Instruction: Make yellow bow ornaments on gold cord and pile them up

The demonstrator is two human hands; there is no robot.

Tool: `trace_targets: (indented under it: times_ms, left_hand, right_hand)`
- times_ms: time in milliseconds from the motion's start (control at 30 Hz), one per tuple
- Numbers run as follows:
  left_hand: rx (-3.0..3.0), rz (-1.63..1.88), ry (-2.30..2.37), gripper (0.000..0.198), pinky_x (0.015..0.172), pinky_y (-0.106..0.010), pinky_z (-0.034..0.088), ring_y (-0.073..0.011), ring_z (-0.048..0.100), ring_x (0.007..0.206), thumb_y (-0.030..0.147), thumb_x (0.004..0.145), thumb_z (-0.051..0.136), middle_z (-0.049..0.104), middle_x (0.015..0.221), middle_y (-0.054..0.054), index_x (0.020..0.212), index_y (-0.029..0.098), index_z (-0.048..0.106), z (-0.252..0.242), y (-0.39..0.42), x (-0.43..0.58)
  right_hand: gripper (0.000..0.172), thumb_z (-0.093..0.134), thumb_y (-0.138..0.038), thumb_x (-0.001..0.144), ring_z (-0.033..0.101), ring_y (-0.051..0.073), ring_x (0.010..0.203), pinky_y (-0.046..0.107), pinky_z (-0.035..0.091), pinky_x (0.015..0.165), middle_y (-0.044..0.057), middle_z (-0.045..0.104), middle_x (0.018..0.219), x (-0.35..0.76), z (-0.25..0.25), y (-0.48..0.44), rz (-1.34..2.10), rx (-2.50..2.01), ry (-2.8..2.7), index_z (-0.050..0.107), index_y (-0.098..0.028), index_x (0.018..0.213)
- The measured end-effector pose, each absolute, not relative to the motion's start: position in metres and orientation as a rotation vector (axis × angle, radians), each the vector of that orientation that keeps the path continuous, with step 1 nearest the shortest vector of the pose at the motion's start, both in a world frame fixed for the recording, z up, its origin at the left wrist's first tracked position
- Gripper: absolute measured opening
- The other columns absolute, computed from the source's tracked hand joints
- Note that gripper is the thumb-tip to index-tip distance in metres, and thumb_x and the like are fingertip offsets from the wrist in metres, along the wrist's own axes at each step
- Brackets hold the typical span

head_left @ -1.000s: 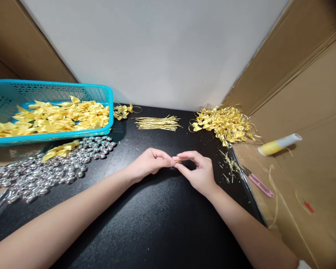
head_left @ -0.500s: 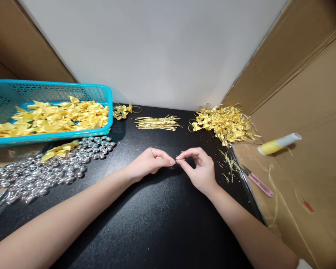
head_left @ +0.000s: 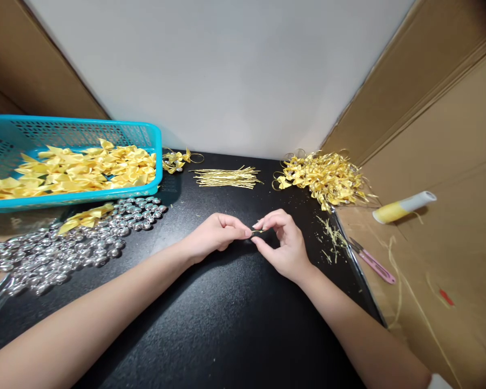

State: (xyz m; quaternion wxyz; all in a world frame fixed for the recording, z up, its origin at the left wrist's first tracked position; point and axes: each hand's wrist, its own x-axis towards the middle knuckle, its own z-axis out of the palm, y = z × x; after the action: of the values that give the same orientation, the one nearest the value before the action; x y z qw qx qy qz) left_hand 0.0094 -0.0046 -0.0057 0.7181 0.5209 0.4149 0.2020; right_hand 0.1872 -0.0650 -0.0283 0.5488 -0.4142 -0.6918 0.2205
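Observation:
My left hand (head_left: pixel 215 236) and my right hand (head_left: pixel 284 244) meet over the middle of a black table (head_left: pixel 210 324). Both pinch a thin gold string (head_left: pixel 257 231) between thumb and fingertips, fingers curled. Beyond them lies a bundle of cut gold strings (head_left: pixel 228 177). A heap of finished yellow bows with loops (head_left: pixel 326 177) sits at the back right.
A turquoise basket (head_left: pixel 85 132) of yellow ribbon bows stands at the back left, with a spread of silver beads (head_left: pixel 65 248) in front of it. Pink snips (head_left: pixel 373 263) and a spool of gold thread (head_left: pixel 403 208) lie on cardboard at the right. Cardboard walls flank both sides.
My right hand's fingers have shifted slightly up and reworked the string between the fingertips. My left hand has stayed almost still.

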Motion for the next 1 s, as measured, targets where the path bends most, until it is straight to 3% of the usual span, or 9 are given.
trace_targets:
  times_ms: [1000]
  left_hand:
    - [1.162,0.427,0.924,0.02,0.041,-0.022,0.01,-0.004,0.019,0.039,0.033,0.064,0.075,0.033,0.039,0.009,0.064,0.014,0.068,-0.0056,-0.0051,0.0091]
  right_hand:
    - [0.029,0.056,-0.001,0.078,0.06,0.017,0.079,0.035,0.053,0.071,-0.001,0.054,0.084,0.1868,-0.0269,-0.0654,0.348,-0.985,-1.64,0.048,-0.026,0.09]
